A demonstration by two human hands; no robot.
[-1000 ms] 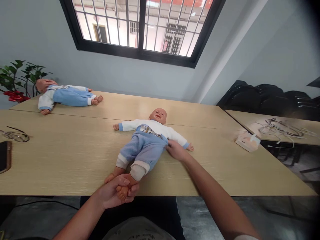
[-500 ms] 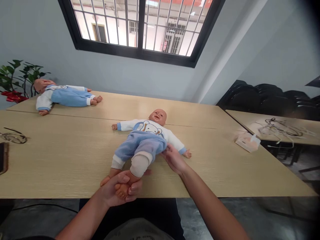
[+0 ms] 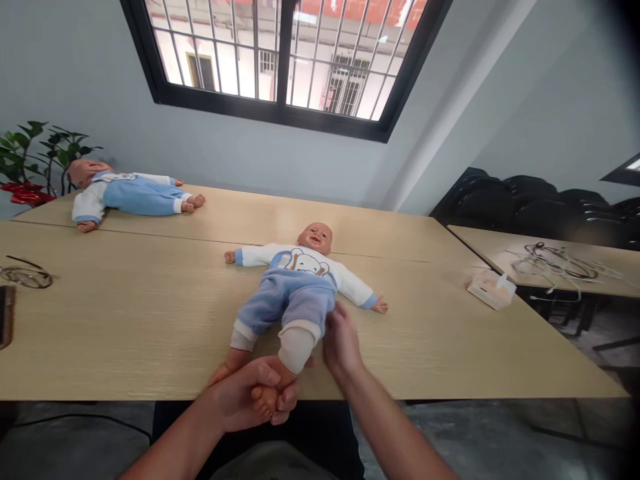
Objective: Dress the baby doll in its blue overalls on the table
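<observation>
A baby doll (image 3: 305,287) in a white top with a bear print and blue trousers lies face up, its feet toward me. My left hand (image 3: 250,397) is closed around the ankle of its leg on the right, at the table's front edge. That leg is raised, with white cloth (image 3: 296,350) showing below the blue trouser leg. The other foot lies partly behind my left wrist. Beside the trousers, my right hand (image 3: 343,340) has bent fingers close to the cloth. They are blurred and partly hidden, so I cannot tell whether they grip it.
A second doll (image 3: 143,195) in similar clothes lies at the back left. Glasses (image 3: 30,275) and a phone (image 3: 6,317) are at the left edge of the table (image 3: 125,320). A tissue box (image 3: 493,289) stands at the right, near cables (image 3: 555,261) on another table.
My left hand has moved slightly right and toward me with the doll's foot. My right hand has turned more upright and slid down from the hip along the trouser leg.
</observation>
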